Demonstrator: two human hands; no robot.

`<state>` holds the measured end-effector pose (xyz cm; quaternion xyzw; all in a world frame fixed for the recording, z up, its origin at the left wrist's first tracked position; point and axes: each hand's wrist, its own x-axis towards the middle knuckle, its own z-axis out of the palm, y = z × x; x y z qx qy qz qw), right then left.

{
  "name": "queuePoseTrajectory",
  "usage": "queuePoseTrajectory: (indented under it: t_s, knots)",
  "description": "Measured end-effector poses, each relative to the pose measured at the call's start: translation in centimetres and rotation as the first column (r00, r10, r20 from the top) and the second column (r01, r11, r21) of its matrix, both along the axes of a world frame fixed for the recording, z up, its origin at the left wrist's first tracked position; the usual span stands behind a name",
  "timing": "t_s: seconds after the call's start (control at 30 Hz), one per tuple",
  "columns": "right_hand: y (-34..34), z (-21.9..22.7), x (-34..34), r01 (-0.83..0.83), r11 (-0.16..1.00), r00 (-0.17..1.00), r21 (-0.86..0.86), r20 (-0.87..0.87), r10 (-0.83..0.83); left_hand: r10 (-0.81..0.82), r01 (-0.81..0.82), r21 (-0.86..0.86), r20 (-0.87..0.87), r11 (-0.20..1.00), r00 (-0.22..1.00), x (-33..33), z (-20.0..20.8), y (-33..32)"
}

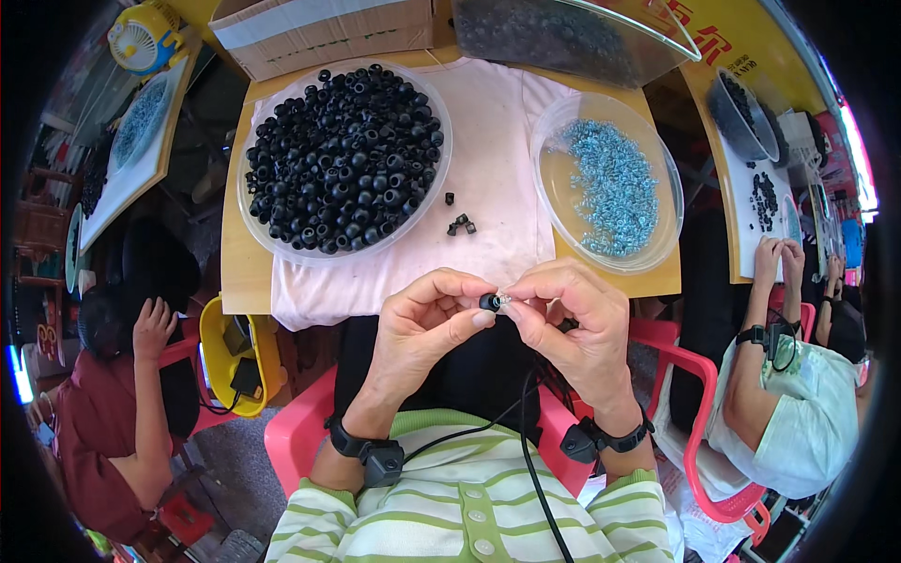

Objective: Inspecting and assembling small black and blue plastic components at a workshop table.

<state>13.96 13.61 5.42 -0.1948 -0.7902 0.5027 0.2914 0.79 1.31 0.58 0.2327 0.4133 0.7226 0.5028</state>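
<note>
Just beyond the near edge of the table, my two hands meet at their fingertips. My left hand (422, 321) pinches a small black hollow bead (489, 302) between thumb and fingers. At the bead's open end, my right hand (574, 324) pinches a tiny see-through piece (504, 298); whether it sits inside the bead cannot be made out. Ahead on the left, a round plastic tub (246, 208) is heaped with similar black beads (347, 155). A shallow round tub (554, 202) on the right holds many small bluish see-through pieces (615, 188). Several black beads (462, 225) lie loose between the tubs.
A pale pink cloth (488, 122) covers much of the wooden table (246, 281). Behind stand a cardboard box (324, 42) and a see-through bin (572, 42). A yellow basket (272, 361) is at lower left. People sit at tables on both sides. Black cables run from my wrists.
</note>
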Motion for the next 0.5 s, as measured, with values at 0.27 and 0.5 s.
queuePoseTrajectory:
  t_s: [0.27,0.5]
  knots:
    - [-0.3,0.3,-0.2,0.009,0.991,0.999,0.133,0.034,-0.014,-0.023,0.024,-0.051,0.011,0.998,1.000,-0.2,0.0,0.2]
    - [0.0,-1.1,-0.8,-0.011,0.890,0.999,0.457,0.039,-0.008,-0.003,0.005,-0.016,0.120,1.000,0.993,-0.8,-1.1,0.4]
